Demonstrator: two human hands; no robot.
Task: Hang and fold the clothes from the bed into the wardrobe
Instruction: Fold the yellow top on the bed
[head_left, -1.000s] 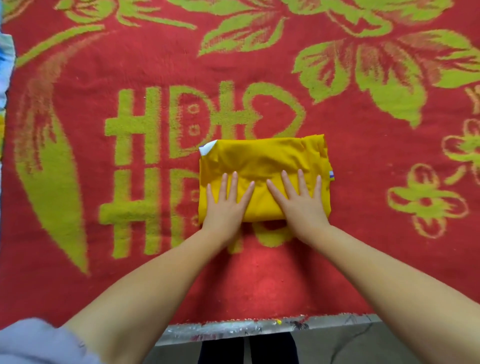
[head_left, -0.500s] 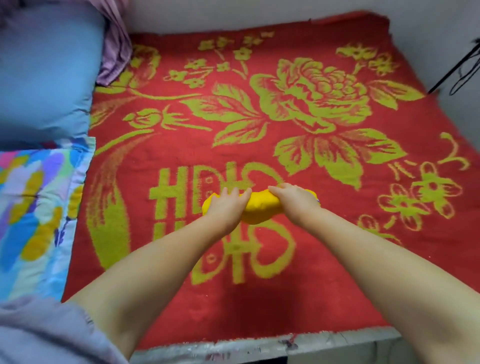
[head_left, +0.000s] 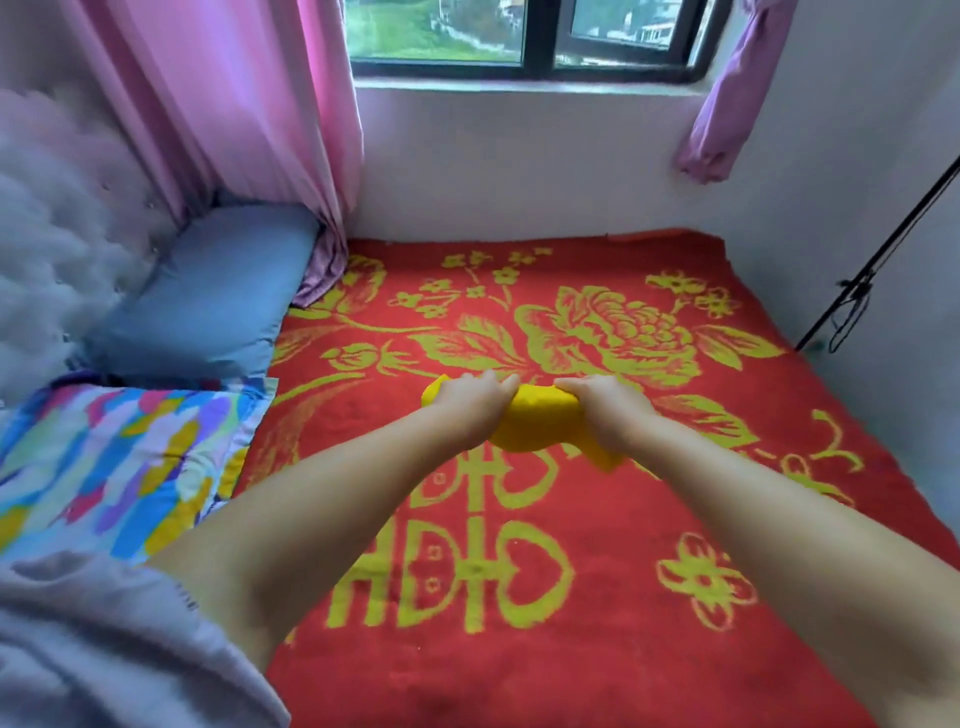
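While a blue pillow (head_left: 208, 291) and patterned quilt (head_left: 109, 462) lie left of it, the folded yellow garment (head_left: 540, 423) is clasped crosswise above the red blanket (head_left: 597, 649) by the left hand (head_left: 475, 402) and right hand (head_left: 605, 410), each grip pressed around it

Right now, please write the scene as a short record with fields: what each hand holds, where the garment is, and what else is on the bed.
left hand: left hand closed on the yellow garment
right hand: right hand closed on the same garment
garment state: folded bundle, one corner hanging down on the right
garment place: lifted above the red blanket
also on bed: blue pillow, colourful pillow
wardrobe: not in view
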